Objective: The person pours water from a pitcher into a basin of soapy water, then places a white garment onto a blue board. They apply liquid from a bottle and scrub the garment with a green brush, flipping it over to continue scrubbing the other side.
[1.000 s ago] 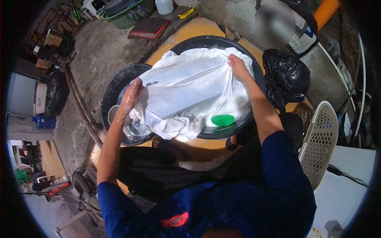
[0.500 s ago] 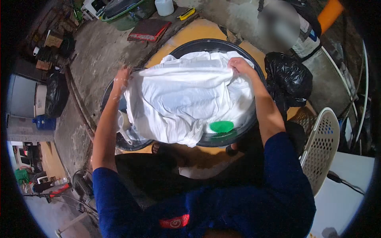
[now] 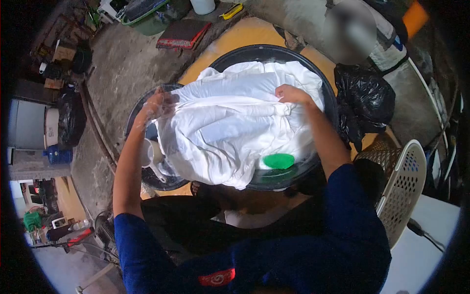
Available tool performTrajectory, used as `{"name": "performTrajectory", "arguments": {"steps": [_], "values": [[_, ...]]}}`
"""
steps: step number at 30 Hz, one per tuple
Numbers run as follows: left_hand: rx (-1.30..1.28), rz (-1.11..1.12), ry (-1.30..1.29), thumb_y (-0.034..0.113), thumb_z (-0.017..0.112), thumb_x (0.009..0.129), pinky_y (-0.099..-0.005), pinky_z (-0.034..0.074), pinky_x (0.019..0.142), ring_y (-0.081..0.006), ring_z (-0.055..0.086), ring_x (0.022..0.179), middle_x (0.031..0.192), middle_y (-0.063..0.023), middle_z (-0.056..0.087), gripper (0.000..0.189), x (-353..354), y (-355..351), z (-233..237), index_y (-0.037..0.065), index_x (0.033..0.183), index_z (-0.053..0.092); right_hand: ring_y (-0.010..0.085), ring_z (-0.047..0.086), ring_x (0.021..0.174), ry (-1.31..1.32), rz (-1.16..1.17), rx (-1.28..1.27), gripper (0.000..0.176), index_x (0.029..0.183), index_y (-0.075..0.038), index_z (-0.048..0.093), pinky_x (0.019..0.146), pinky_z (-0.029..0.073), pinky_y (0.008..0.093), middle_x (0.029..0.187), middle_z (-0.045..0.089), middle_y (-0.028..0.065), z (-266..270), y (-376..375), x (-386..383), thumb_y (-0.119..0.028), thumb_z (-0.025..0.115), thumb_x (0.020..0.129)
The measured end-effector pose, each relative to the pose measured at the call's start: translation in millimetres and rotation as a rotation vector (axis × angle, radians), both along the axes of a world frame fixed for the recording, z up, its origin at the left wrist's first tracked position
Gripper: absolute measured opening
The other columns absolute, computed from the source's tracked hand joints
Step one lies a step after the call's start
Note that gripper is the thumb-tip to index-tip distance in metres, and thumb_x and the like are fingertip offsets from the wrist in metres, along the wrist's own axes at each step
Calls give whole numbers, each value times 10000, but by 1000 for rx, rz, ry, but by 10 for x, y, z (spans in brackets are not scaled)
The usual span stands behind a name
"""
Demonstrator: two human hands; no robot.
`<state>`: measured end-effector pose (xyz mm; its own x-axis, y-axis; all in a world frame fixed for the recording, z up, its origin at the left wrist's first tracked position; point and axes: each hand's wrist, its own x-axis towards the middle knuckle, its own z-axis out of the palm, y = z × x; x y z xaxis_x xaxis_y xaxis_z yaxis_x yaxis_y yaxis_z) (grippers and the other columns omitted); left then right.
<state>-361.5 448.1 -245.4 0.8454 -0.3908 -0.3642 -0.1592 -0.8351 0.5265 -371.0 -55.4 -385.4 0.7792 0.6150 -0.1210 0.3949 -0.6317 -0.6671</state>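
A large wet white cloth (image 3: 220, 132) lies bunched over a wide black tub (image 3: 329, 98), its near part hanging over the tub's front edge. My left hand (image 3: 160, 104) is closed on the cloth's left edge, above a smaller black basin (image 3: 134, 115). At the right, my right hand (image 3: 290, 94) pinches a fold of the same cloth. A taut ridge of fabric runs between both hands. Near the tub's front right lies a green oval object (image 3: 278, 160) on the white fabric. A white dipper (image 3: 155, 156) rests in the smaller basin.
Black plastic bags (image 3: 366, 98) and a beige perforated basket (image 3: 404, 183) stand to the right. Beyond the tub are a dark red-edged mat (image 3: 183, 34), a green basin (image 3: 147, 24), a white bucket (image 3: 203, 6) and a yellow-handled tool (image 3: 232, 11).
Both hands are a little closer together, and the left hand has turned inward. The cloth between them has gathered into a narrower ridge. The view has shifted slightly.
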Motion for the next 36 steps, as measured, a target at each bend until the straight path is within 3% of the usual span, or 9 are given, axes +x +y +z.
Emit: {"name": "performTrajectory", "arguments": {"steps": [3,6,9,13,19,23,28,32,36], "values": [[55,-150,-112,28,606,645,-332,458,723,-242,579,773,846,-109,633,290,97,90,-88,36,935,623,262,553,729,162,-11,24,217,755,-11,556,667,435,343,734,580,116,-32,-119,59,-127,676,615],[227,-153,-168,161,574,709,-337,454,721,-266,568,821,850,-138,608,223,158,108,21,32,880,636,307,568,833,-113,-98,-138,170,811,-41,573,732,444,382,830,598,151,161,-116,225,-128,615,671],[234,-384,-392,301,574,756,-349,448,724,-283,557,843,867,-143,593,293,358,327,-161,38,869,638,396,543,787,-411,-571,27,95,799,-42,532,667,424,444,794,570,203,449,21,476,-23,521,707],[227,-109,-288,414,555,794,-363,443,775,-294,563,905,948,-131,600,392,-113,-275,292,68,969,609,400,546,785,-659,-929,251,71,820,-43,510,666,416,446,783,572,207,811,44,852,-31,543,759],[432,-146,-307,317,553,794,-412,424,844,-297,545,1015,1051,-98,594,354,-39,-131,98,125,1092,548,387,555,763,-702,-1001,254,105,841,-53,503,666,424,421,772,580,185,618,111,937,-68,574,765],[397,-94,-350,200,532,785,-433,453,721,-342,594,868,902,-171,617,330,194,12,-103,100,1099,523,394,559,838,-439,-1051,341,154,898,-51,526,712,427,448,842,591,196,622,82,882,-69,579,754],[124,122,-427,169,512,792,-436,459,647,-386,585,798,828,-205,610,305,685,659,-785,72,1080,511,392,564,806,-459,-959,376,114,880,-55,519,683,428,444,796,586,197,479,46,915,-63,555,772],[179,277,-782,244,516,819,-430,451,628,-365,594,761,807,-211,606,264,486,492,-719,55,1002,543,357,570,744,-499,-795,334,105,848,-62,507,643,435,402,748,574,177,407,290,679,-16,544,762],[212,386,-654,412,526,822,-390,444,632,-263,581,715,743,-176,593,418,604,518,-809,13,941,566,317,540,897,-619,-694,288,166,883,-48,526,776,431,381,886,562,149,217,464,480,2,564,730]]}}
